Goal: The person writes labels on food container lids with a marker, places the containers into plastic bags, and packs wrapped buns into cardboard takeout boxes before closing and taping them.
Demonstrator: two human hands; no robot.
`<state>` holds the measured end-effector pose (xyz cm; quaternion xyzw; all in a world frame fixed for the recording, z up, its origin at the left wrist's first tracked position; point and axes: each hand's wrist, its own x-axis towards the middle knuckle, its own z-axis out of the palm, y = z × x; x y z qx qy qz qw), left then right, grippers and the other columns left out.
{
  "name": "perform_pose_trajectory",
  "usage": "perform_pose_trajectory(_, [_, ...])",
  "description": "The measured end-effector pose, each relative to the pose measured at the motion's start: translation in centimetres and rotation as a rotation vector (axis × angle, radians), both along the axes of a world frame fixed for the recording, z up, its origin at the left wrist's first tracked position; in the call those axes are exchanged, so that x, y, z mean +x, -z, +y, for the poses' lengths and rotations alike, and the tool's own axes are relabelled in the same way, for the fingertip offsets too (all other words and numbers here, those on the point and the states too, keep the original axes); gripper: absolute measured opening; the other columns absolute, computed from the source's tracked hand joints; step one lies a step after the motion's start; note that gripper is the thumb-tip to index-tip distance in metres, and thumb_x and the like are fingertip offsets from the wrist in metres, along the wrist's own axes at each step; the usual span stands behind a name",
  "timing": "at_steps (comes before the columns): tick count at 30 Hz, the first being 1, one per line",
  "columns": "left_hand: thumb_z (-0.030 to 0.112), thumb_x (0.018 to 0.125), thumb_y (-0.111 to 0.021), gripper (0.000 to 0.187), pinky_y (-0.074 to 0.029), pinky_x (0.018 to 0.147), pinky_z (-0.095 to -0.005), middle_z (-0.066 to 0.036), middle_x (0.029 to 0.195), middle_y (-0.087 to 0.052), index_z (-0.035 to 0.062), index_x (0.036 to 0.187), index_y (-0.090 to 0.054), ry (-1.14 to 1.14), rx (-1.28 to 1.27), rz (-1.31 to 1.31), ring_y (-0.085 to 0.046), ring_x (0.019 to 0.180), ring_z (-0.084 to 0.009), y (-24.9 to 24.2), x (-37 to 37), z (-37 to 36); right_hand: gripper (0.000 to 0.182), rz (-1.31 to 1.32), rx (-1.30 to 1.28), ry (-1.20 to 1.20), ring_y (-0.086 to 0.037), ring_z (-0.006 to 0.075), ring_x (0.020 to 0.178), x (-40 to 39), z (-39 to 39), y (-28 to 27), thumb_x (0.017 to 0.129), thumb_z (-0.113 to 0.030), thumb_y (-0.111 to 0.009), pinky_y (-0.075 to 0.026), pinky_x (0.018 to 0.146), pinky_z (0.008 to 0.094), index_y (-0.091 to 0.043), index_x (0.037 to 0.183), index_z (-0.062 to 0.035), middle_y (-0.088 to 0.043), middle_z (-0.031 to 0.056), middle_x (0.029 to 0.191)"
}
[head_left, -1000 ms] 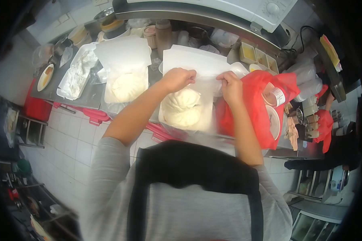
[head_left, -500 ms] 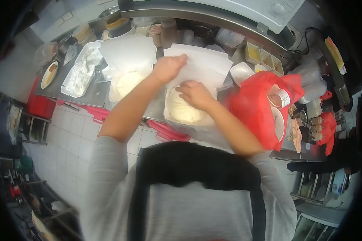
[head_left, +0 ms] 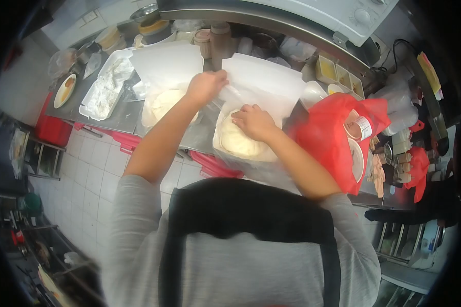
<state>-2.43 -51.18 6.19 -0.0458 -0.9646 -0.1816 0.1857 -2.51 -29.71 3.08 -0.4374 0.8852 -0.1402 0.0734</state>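
A white takeaway box [head_left: 217, 125] with its lid [head_left: 264, 77] raised holds a pale, round, folded flatbread [head_left: 241, 142]. My right hand [head_left: 254, 123] lies on the top of this flatbread, fingers spread and bent a little. At the box's back left corner, my left hand [head_left: 206, 87] has its fingers pinched together on what looks like clear plastic film [head_left: 231, 94]. More clear plastic shows below the box's front edge. To the left, a second open box [head_left: 171, 53] contains similar pale bread [head_left: 166, 102], partly hidden by my left forearm.
A white tray with floury contents [head_left: 105, 92] and an oval plate [head_left: 65, 91] stand at the left. On the right, a red bag [head_left: 320, 135] holds lidded tubs. Bottles [head_left: 220, 41] and sauce containers [head_left: 325, 69] line the back, under a steel ledge.
My left hand has gone from the lid's left edge down toward the box corner. My right hand stays on the flatbread. The whole view has shifted slightly.
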Motion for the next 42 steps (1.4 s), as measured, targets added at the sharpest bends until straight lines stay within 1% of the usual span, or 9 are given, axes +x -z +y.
perform_pose_trajectory(3, [0.029,0.07,-0.073,0.036,-0.048,0.07,-0.0391,-0.017,0.083,-0.063,0.0107,0.098,-0.059,0.107,-0.027,-0.257,-0.061,0.08,-0.0352,-1.4,2.1,1.6,0.03,-0.033,-0.115,-0.018,-0.05,0.0274,0.106,-1.5,0.0,1.6,0.089,-0.033,-0.05,-0.043,0.088,0.0417,-0.063,0.111,-0.0181,-0.056,0.0046,0.113])
perform_pose_trajectory(6, [0.023,0.07,-0.074,0.038,-0.049,0.073,-0.0368,-0.014,0.089,-0.061,0.0114,0.102,-0.059,0.273,-0.093,-0.008,-0.061,0.082,-0.0326,2.4,1.7,-2.0,0.03,0.088,-0.439,0.03,-0.051,0.0291,0.103,-1.7,2.3,-1.6,0.083,-0.027,-0.059,-0.043,0.088,0.042,-0.061,0.11,-0.0149,-0.056,0.0074,0.11])
perform_pose_trajectory(8, [0.014,0.068,-0.074,0.04,-0.049,0.072,-0.0336,-0.011,0.09,-0.062,0.0097,0.105,-0.06,0.095,0.182,-0.167,-0.062,0.08,-0.0266,1.3,2.5,-1.1,0.035,0.492,-0.642,0.185,-0.053,0.0302,0.1,-0.7,4.4,-4.7,0.077,-0.021,-0.066,-0.043,0.087,0.042,-0.059,0.111,-0.0129,-0.056,0.0088,0.106])
perform_pose_trajectory(15, [-0.001,0.073,-0.062,0.037,-0.046,0.07,-0.0226,-0.003,0.09,-0.062,0.0067,0.11,-0.06,0.211,0.891,-0.276,-0.056,0.075,-0.0095,0.3,3.5,-1.2,0.05,0.07,-0.543,0.605,-0.051,0.0299,0.098,-2.0,8.2,-1.6,0.067,-0.005,-0.069,-0.045,0.082,0.0372,-0.054,0.114,-0.0118,-0.057,0.0118,0.098])
perform_pose_trajectory(22, [0.003,0.082,-0.052,0.028,-0.038,0.088,-0.0285,-0.006,0.104,-0.055,0.0102,0.106,-0.064,0.4,0.551,-0.529,-0.049,0.094,-0.0181,0.8,5.3,-0.6,0.043,0.192,-0.358,0.405,-0.049,0.0327,0.102,-1.6,8.2,-0.6,0.065,-0.008,-0.069,-0.043,0.088,0.0387,-0.056,0.106,-0.0106,-0.055,0.0117,0.104])
perform_pose_trajectory(26, [0.012,0.09,-0.046,0.025,-0.035,0.098,-0.0329,-0.01,0.119,-0.053,0.0102,0.106,-0.064,0.651,0.125,-0.211,-0.047,0.112,-0.0256,4.6,5.0,-1.9,0.049,0.157,-0.533,0.274,-0.051,0.0325,0.105,-2.7,7.9,0.7,0.062,-0.018,-0.075,-0.043,0.09,0.0372,-0.052,0.104,-0.0075,-0.056,0.0142,0.106])
perform_pose_trajectory(29, [0.025,0.097,-0.041,0.033,-0.035,0.1,-0.034,-0.009,0.117,-0.06,0.0046,0.114,-0.061,0.507,0.654,-0.501,-0.052,0.112,-0.0205,3.4,7.2,0.4,0.07,-0.154,-0.677,0.436,-0.062,0.0294,0.086,-2.6,6.7,2.0,0.063,-0.018,-0.075,-0.049,0.077,0.0388,-0.043,0.125,-0.0112,-0.062,0.0134,0.091])
perform_pose_trajectory(32, [0.024,0.097,-0.041,0.032,-0.038,0.098,-0.0323,-0.009,0.115,-0.062,0.0039,0.109,-0.063,0.532,0.582,-0.516,-0.055,0.106,-0.0175,2.6,8.1,0.6,0.015,0.068,-0.661,0.221,-0.06,0.0321,0.075,-2.9,7.4,2.2,0.069,-0.009,-0.059,-0.049,0.07,0.0377,-0.067,0.082,-0.0091,-0.063,0.0105,0.079])
perform_pose_trajectory(42, [0.017,0.08,-0.059,0.017,-0.042,0.083,-0.0379,-0.008,0.092,-0.062,0.0103,0.094,-0.066,0.711,-0.164,-0.46,-0.056,0.096,-0.0277,3.9,9.7,0.3,0.013,0.302,0.351,-0.152,-0.062,0.0235,0.081,1.2,8.1,2.3,0.073,-0.011,-0.054,-0.043,0.077,0.037,-0.066,0.076,-0.0082,-0.066,0.0079,0.08])
